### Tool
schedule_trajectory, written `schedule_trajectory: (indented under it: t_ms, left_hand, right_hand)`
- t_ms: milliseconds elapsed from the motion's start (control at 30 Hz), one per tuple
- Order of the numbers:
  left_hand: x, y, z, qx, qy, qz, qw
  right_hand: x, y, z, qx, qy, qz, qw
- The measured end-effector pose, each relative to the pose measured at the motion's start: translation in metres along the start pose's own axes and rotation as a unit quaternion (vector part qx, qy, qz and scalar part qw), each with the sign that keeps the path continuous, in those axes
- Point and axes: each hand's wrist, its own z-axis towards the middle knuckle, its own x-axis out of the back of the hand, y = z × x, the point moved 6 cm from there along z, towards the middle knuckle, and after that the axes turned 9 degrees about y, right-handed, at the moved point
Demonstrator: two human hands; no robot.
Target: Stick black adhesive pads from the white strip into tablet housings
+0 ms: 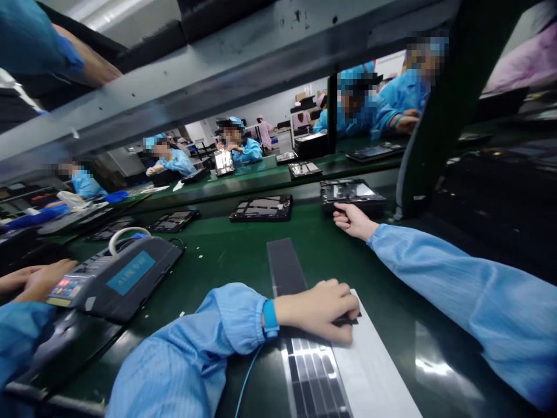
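Note:
My left hand (319, 310), with a blue wrist band, rests over a sheet of dark strips (315, 371) and a white sheet (376, 366). Its fingers are curled, and a small black piece (348, 319) shows between thumb and fingers; its kind is unclear. Farther off to the right, my right hand (354, 222) has its fingers closed at the near edge of a black tray (374, 204) holding an opened flat device (348, 190). A long dark grey strip (285, 261) lies beyond my left hand.
A grey machine with a blue label (130, 273) stands at left, beside a co-worker's hand (47, 278). Several opened devices in trays (263, 208) line the green bench (217, 244). A metal beam (174, 69) crosses above; a dark post (430, 133) rises at right. Several co-workers sit opposite.

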Motion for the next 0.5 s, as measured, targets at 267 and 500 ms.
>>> schedule_trajectory:
  t_ms: [267, 500]
  left_hand:
    - [0.013, -0.002, 0.000, 0.019, -0.018, -0.104, 0.994]
    - [0.020, -0.009, -0.001, 0.065, -0.024, -0.126, 0.990]
  right_hand:
    - [0.056, 0.026, -0.124, -0.063, 0.003, -0.039, 0.997]
    - [0.135, 0.049, -0.217, -0.041, 0.009, -0.202, 0.978]
